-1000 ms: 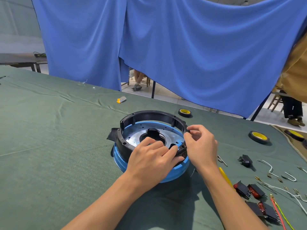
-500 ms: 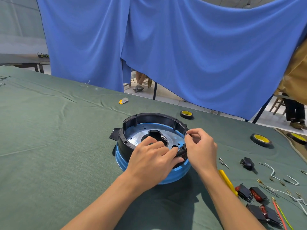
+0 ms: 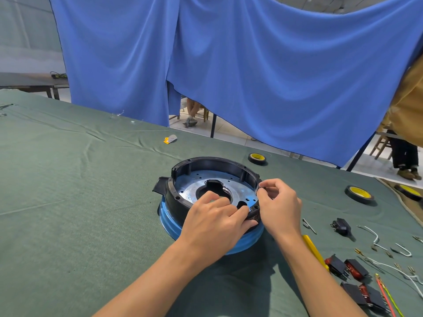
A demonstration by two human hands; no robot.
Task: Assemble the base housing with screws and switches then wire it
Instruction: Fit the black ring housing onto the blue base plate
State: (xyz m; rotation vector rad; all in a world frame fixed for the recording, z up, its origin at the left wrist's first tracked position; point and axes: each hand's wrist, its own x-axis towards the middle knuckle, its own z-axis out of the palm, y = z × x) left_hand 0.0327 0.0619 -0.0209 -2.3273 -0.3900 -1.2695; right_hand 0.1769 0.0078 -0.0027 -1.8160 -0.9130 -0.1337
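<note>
Left hand (image 3: 215,223) and right hand (image 3: 280,208) both grip one housing (image 3: 217,160) by its rim; four switches (image 3: 356,269) and three tape rolls (image 3: 359,193) lie to the right.

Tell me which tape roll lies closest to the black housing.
The smaller roll just beyond the housing, by its far rim. The larger roll and the half-seen roll lie well off to the right.
</note>
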